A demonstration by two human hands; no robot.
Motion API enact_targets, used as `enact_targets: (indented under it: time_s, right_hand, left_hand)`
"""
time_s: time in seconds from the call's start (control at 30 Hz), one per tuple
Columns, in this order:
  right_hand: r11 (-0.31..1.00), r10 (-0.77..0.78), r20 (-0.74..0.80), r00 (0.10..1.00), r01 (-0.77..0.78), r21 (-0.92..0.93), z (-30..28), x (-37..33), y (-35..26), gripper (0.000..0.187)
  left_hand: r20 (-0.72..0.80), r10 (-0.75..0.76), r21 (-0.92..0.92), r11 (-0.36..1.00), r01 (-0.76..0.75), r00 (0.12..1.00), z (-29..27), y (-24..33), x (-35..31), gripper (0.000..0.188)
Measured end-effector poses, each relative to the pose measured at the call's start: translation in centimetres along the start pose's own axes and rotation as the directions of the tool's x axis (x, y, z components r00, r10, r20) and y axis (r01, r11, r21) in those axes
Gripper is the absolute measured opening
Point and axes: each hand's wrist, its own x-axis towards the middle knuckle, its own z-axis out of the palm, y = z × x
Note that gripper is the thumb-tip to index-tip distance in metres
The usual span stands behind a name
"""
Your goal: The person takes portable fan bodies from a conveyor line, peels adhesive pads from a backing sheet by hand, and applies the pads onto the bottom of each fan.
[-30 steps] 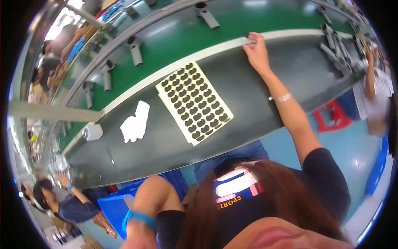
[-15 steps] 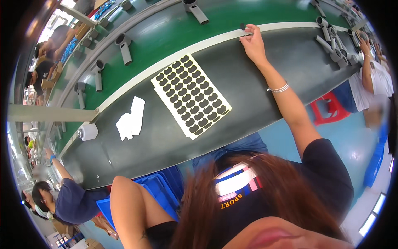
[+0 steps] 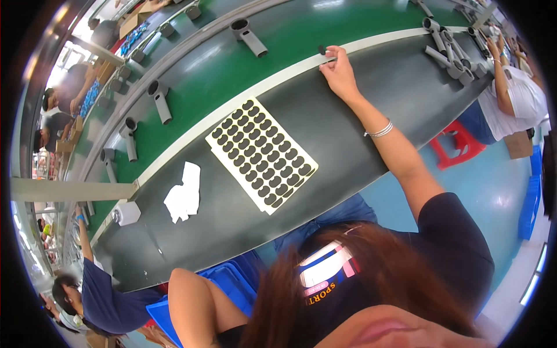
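Observation:
My right hand (image 3: 341, 74) reaches out over the far edge of the dark bench. Its thumb and fingers are closed in a pinch on a small black pad (image 3: 322, 50), which sticks out past the fingertips over the white rail. To the left of this hand lies a pale sheet (image 3: 267, 207) carrying rows of similar black rounded pads (image 3: 262, 153). My left arm (image 3: 194, 296) is bent at the lower left; its hand does not show.
Grey tubular fittings (image 3: 249, 39) stand spaced along the green belt (image 3: 203, 81) beyond the rail. More fittings (image 3: 455, 58) are piled on the right. Crumpled white paper (image 3: 184, 194) and a white container (image 3: 126, 213) are on the left. Co-workers (image 3: 513, 95) sit at both sides.
The whole view has tilted, so the bench and sheet appear lower. The fittings on the belt have shifted left. My right hand keeps its pinch on the black pad near the rail.

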Motion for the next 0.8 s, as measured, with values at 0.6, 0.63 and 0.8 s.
enact_targets:
  time_s: [0.6, 0.63, 0.8]
  right_hand:
    - [1.0, 0.015, -0.007, 1.0, -0.015, 0.024, 0.3, -0.2, -0.8, 0.046]
    - [0.999, 0.017, -0.001, 1.0, -0.017, 0.048, 0.2, -0.2, -0.7, 0.046]
    - [0.996, 0.011, -0.005, 1.0, -0.01, 0.092, -0.4, -0.3, -1.0, 0.045]
  left_hand:
    - [0.202, -0.036, -0.214, 0.973, 0.08, 0.979, -2.1, -5.8, 1.4, 0.011]
    - [0.214, -0.032, -0.23, 0.97, 0.083, 0.976, -2.6, -6.5, 1.6, 0.012]
    - [-0.288, -0.244, 0.284, 0.902, 0.326, 0.926, -8.8, -8.6, -3.8, 0.027]
